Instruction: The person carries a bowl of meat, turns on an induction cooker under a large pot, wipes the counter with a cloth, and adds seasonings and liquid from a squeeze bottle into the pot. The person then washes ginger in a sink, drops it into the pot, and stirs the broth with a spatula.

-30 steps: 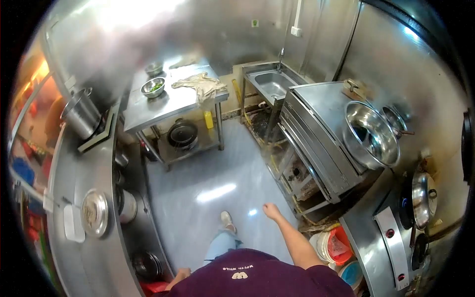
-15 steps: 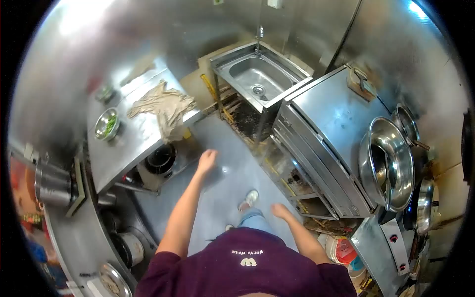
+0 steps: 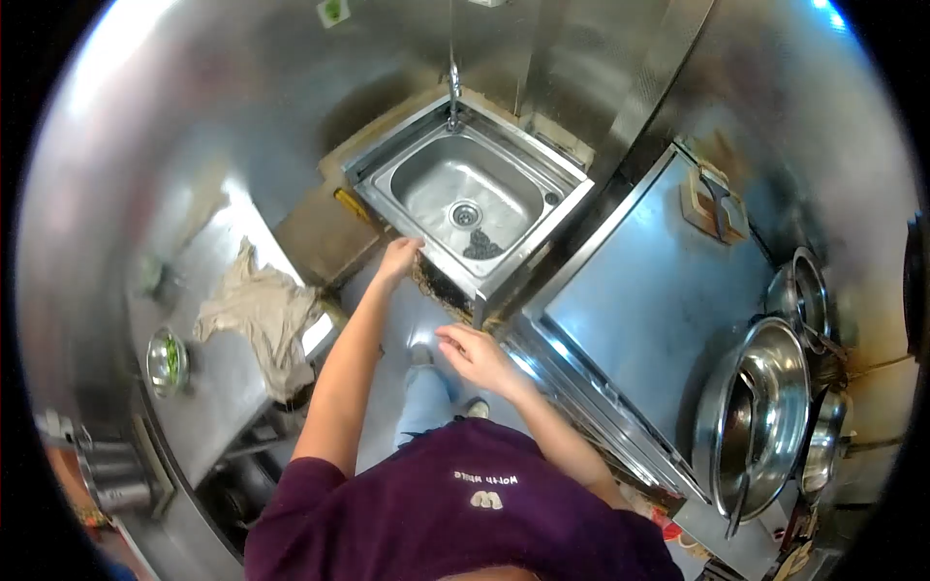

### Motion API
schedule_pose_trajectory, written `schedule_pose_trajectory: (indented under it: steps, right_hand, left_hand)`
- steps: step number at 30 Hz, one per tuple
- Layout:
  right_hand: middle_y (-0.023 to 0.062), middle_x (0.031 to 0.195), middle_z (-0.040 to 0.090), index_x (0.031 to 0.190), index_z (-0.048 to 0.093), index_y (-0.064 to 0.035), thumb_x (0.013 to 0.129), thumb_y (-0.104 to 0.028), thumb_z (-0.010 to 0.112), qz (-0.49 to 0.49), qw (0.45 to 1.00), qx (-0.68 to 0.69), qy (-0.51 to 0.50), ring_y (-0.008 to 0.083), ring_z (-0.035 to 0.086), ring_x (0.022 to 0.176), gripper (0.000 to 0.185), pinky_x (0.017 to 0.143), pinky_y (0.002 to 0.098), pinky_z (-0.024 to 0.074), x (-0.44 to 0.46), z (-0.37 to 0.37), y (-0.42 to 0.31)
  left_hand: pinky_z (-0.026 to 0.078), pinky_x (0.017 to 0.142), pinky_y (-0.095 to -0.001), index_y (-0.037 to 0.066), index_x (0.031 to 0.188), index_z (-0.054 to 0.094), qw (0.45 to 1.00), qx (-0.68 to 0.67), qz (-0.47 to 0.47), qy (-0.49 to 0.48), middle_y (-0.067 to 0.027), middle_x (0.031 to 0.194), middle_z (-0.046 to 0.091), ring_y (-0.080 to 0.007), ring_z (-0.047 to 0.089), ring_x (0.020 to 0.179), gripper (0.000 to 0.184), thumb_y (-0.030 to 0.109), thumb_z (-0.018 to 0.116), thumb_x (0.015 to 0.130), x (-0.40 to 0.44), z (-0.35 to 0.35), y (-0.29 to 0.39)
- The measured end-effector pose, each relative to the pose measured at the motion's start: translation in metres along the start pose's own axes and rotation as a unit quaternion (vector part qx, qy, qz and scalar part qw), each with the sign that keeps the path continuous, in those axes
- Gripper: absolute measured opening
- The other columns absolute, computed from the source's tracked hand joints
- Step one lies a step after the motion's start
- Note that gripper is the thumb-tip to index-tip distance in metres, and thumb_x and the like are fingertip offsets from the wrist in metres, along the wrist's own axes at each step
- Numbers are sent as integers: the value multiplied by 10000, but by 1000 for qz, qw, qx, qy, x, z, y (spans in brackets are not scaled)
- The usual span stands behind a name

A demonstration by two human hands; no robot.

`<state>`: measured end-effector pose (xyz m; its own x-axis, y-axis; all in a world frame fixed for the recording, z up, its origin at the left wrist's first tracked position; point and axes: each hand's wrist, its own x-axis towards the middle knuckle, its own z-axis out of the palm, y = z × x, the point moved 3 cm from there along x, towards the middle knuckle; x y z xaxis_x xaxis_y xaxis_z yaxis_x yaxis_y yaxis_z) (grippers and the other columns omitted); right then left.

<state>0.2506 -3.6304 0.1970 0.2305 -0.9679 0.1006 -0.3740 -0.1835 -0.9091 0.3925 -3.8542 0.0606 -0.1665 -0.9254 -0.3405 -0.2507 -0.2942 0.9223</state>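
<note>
My left hand [image 3: 400, 259] is just in front of the steel sink's [image 3: 570, 200] near-left corner, fingers curled in, with nothing visible in it. My right hand [image 3: 475, 356] hangs in front of my body, below the sink, fingers loosely bent and apart, holding nothing. A dark, mesh-like clump [image 3: 482, 245] lies in the basin beside the drain. The tap [image 3: 453, 97] stands at the back of the sink. To the left, a crumpled beige cloth [image 3: 260, 315] hangs partly over the edge of a steel table [image 3: 215, 426].
A bowl of green vegetables [image 3: 169, 362] sits on the left table. At right is a steel cabinet [image 3: 630, 300] with a cleaver [image 3: 715, 201] at its back. A large steel basin [image 3: 712, 426] and several pans are beyond it. A pot [image 3: 116, 474] stands at lower left.
I have moved forward, and the sink is now closer and lower in view. My right hand has come up and inward, and my left hand has reached the sink's front edge.
</note>
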Motion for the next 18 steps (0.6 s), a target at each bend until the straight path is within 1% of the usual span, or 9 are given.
schedule_pose_trajectory:
  steps: [2,4,6,8,9,13,14,16,18]
  right_hand:
    - [135,898,589,1039,533,-13,854,-165,496,10,998,31,48,275,587,762,243,668,329,458,21,-15,-5]
    - [120,887,588,1045,529,-11,854,-154,506,48,993,54,97,243,588,731,240,643,311,457,42,-31,3]
    - [106,898,596,1053,532,-17,852,-138,520,66,986,60,140,191,589,718,236,619,288,461,63,-43,26]
    - [106,902,600,1050,535,-13,855,-128,517,124,976,52,174,184,594,737,227,625,282,465,98,-61,37]
    - [94,909,601,1056,537,12,853,-53,508,142,963,76,215,140,588,808,215,701,248,467,117,-70,37]
    - [77,858,609,1043,538,15,869,-62,481,193,935,104,279,112,575,743,199,679,238,461,178,-90,71]
    - [69,850,612,1045,540,12,872,-75,481,215,929,89,289,108,572,739,203,673,229,457,193,-93,80]
    - [57,820,607,1030,548,8,881,-97,473,243,911,123,309,98,561,712,197,655,224,455,221,-96,100]
    - [46,791,598,1010,558,-3,887,-116,468,270,891,190,313,91,546,685,190,636,221,451,252,-96,129]
  left_hand:
    - [280,374,-238,-2,906,561,998,-62,4,-11,-10,567,456,-96,395,413,390,376,551,813,49,8,25]
    - [232,351,-227,2,958,528,993,-87,-70,-34,21,513,387,-80,349,369,505,483,536,807,104,19,47]
    - [218,340,-226,-1,987,512,989,-98,-83,-71,-3,548,424,-85,343,359,544,509,534,801,168,31,55]
    - [248,328,-236,-1,983,509,989,-87,-94,-70,-60,617,485,-104,377,363,532,498,542,802,230,37,68]
    - [264,327,-240,-2,981,511,991,-80,-100,-46,-76,636,500,-110,386,363,528,494,546,802,257,42,72]
    - [349,344,-256,-11,1009,502,996,-15,-80,-28,-123,687,550,-136,457,395,556,489,579,779,383,57,69]
    - [456,492,-329,-27,993,525,997,49,-61,11,-171,780,596,-227,588,574,603,534,545,774,403,59,69]
    - [455,733,-398,-36,953,563,976,191,21,102,-220,914,607,-313,604,855,656,589,484,771,469,67,34]
    - [390,835,-428,-42,931,578,973,211,13,95,-247,982,584,-347,530,1003,659,586,438,793,462,68,60]
